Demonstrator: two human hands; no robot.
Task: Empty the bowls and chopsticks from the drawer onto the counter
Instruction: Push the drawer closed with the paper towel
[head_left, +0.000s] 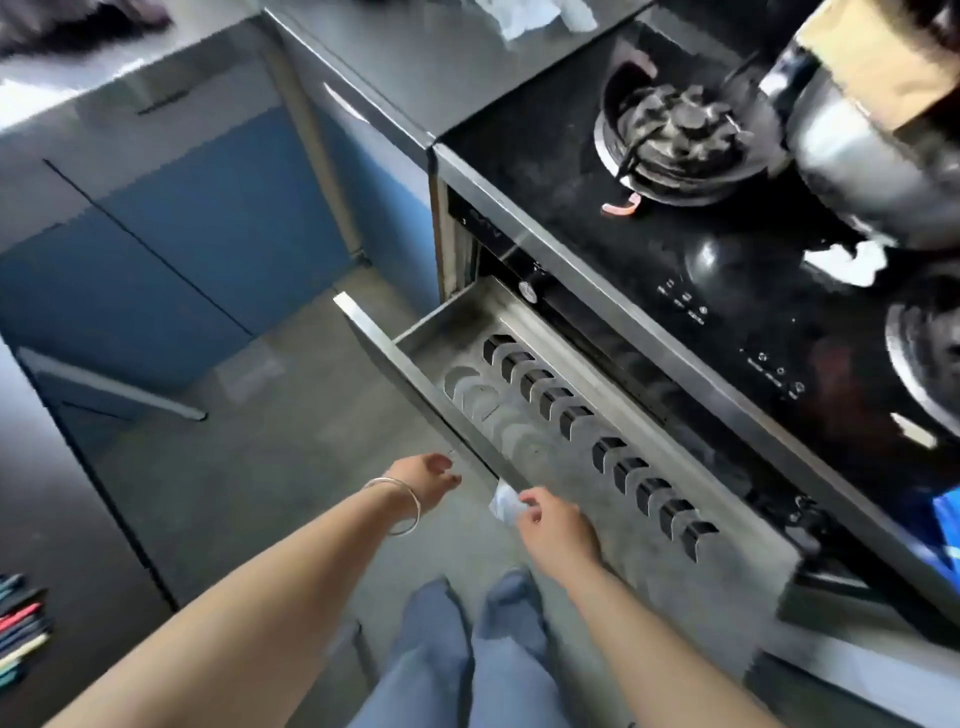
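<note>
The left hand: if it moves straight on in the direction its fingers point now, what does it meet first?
Most likely the front panel of the open drawer. The left hand points up and right, its fingertips almost at the panel's top edge. Whether they already touch it is unclear.

Both forearms stretched forward, left hand (423, 480) loosely curled, right hand (556, 525) pinching with fingertips
</note>
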